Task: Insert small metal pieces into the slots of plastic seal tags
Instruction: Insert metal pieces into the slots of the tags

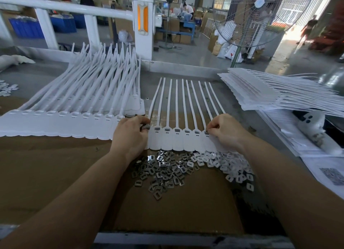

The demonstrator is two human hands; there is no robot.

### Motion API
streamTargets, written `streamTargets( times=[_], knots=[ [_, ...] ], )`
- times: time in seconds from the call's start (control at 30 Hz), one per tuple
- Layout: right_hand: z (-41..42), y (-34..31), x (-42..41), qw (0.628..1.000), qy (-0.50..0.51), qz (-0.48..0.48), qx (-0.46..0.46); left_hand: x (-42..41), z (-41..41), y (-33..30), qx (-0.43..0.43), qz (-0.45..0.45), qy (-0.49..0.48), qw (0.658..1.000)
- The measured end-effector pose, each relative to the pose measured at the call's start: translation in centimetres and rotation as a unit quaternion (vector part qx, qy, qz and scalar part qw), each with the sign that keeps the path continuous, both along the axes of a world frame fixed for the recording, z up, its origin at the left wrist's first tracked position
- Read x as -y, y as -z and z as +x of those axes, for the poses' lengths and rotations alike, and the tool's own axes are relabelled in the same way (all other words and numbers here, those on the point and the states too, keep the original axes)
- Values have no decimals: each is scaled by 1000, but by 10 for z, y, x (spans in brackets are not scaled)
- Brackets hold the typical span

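Strip of white seal tags flat on cardboard, left hand pinching a metal piece at the strip's left end, right hand pinching another at the right end, loose metal pieces heaped just below

I have one view only, from a wide-angle camera worn on the head. It faces forward and tilts down over the table. Both forearms enter from the bottom corners, and the left hand and right hand sit close, near frame centre. The upper part looks out across the workshop floor. Straight lines bow toward the edges. No second view overlaps it.
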State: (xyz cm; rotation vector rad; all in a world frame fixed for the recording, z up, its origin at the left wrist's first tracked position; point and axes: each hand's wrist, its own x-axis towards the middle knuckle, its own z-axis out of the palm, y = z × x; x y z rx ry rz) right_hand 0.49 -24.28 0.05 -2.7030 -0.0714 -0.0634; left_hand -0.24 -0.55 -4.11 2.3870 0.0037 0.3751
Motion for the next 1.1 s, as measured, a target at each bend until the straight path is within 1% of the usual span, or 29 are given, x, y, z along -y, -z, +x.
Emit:
streamTargets(
  times=[0.13,0.23,0.47,0.7,0.8,0.87,0.97,1.03,1.1],
  knots=[
    [4,-1,0,999,-9,-28,-28,0,0,0,-2,-2,-1,1000],
    [7,0,-1,999,-4,-32,-21,0,0,1,-1,0,-1,1000],
    [2,4,-1,998,23,9,59,0,0,0,-2,1,-2,1000],
    [-6,2,1,997,27,43,56,0,0,1,-1,3,-2,1000],
    [-10,2,-1,998,30,15,55,0,0,1,-1,2,1,1000],
    [-16,2,-6,997,28,-11,73,0,1,2,-4,-2,0,1000],
    [-30,2,-16,995,-5,3,95,-1,2,2,-6,-1,-2,1000],
    [-40,1,-24,995,-44,25,85,-1,2,2,-5,4,-1,1000],
    [-48,0,-30,995,-81,25,61,-1,3,3,-5,7,0,1000]
  ],
)
